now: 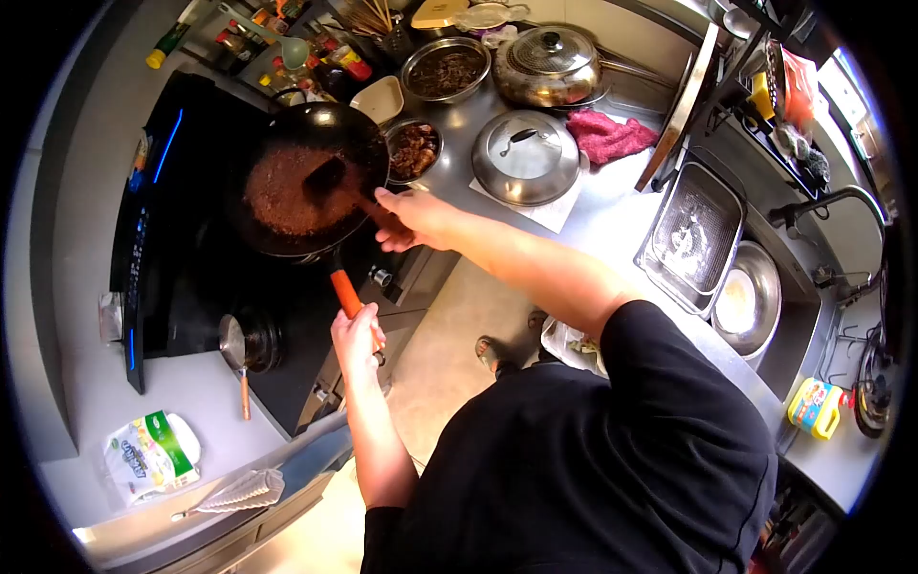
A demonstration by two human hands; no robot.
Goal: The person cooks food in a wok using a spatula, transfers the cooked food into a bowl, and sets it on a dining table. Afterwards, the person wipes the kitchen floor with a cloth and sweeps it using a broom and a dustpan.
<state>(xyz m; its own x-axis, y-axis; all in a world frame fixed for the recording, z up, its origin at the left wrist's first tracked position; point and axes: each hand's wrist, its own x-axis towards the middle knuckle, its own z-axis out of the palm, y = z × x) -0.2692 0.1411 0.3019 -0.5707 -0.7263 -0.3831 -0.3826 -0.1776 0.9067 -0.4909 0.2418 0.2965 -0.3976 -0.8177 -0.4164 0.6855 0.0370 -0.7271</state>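
While the left hand [360, 335] grips the wok-handle [345, 291], the right [413, 221] angles a spatula [325, 179].

The black wok [335, 124] holds reddish-brown food [271, 198] and a spatula [325, 179].

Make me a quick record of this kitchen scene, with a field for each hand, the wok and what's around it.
Left hand: grips the wok's orange handle
Right hand: holds a spatula, its dark blade in the wok
Wok: over the stove, holding reddish-brown food
Beside wok: small bowl of dark brown pieces
Counter: domed lid, red cloth, covered pot
Near sink: rectangular basket
Lower left: small pan with a wooden handle
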